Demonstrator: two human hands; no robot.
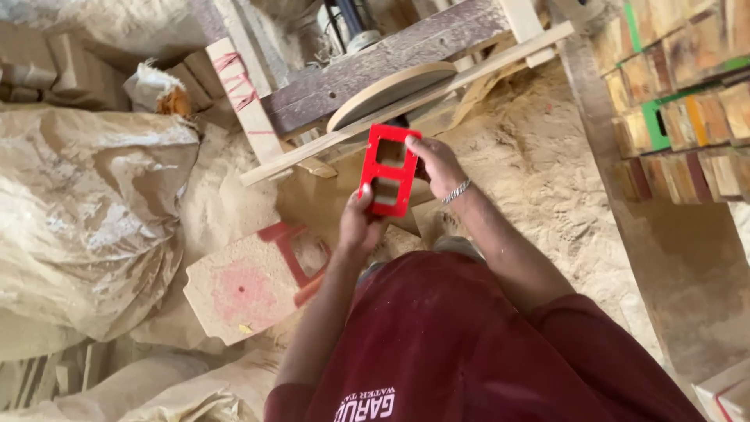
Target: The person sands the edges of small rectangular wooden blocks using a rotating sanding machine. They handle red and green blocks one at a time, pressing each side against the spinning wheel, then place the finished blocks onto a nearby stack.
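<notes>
A flat red rectangular frame (387, 169) with two square cut-outs is held upright in front of me. My left hand (356, 223) grips its lower left corner. My right hand (437, 162), with a metal bracelet on the wrist, holds its upper right edge. Just beyond the frame is a round tan disc (391, 90) mounted on a rough wooden stand (375, 66), with a pale wooden slat (437, 86) running across below it. The frame's top edge is close to the slat; I cannot tell whether they touch.
Sawdust (531, 172) covers the ground. Large dusty sacks (86, 211) lie at the left. A pink-stained board (242, 289) with a red frame piece lies by my left arm. Stacked coloured wooden blocks (680, 94) stand at the right.
</notes>
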